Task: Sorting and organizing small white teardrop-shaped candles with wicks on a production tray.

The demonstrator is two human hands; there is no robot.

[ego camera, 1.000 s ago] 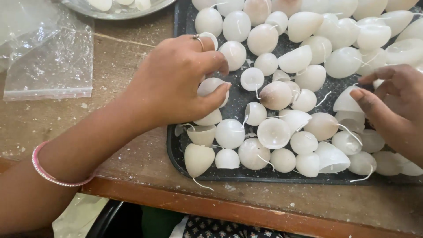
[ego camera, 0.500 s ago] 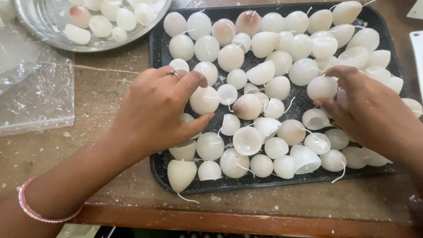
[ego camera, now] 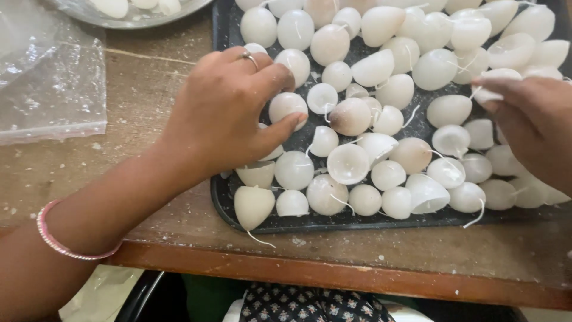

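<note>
Probably these small white wax domes handle as light, stiff, rather brittle things: smooth and a little slippery on the rounded side, and liable to chip or dent if pinched hard. The safest hold looks like a gentle pinch across the round body with thumb and fingertips, not a pull on the thin wick, which could tear out.

Left hand (ego camera: 229, 116) is curled over the left part of the black tray (ego camera: 221, 200), thumb stretched under one white dome (ego camera: 286, 106) and fingers bent above it, so it touches or lightly pinches that piece; a ring sits on one finger and a pink bangle (ego camera: 62, 244) circles the wrist. Right hand (ego camera: 533, 122) comes in from the right edge of the tray, fingers closed on a pale dome (ego camera: 493, 76) with a wick trailing from it.

Each dome is milky white to faintly pink, glossy, half-round or teardrop-shaped; some lie flat side up as shallow cups, some round side up, with short white wicks (ego camera: 261, 240) sticking out. They crowd the tray, touching one another, and one teardrop piece (ego camera: 253, 206) lies on its near-left corner. The tray rests on a worn wooden table (ego camera: 149, 173) near its front edge. A clear plastic bag (ego camera: 50, 83) lies at the table's left, and a metal bowl (ego camera: 134, 16) holding more pieces stands at the far left.
</note>
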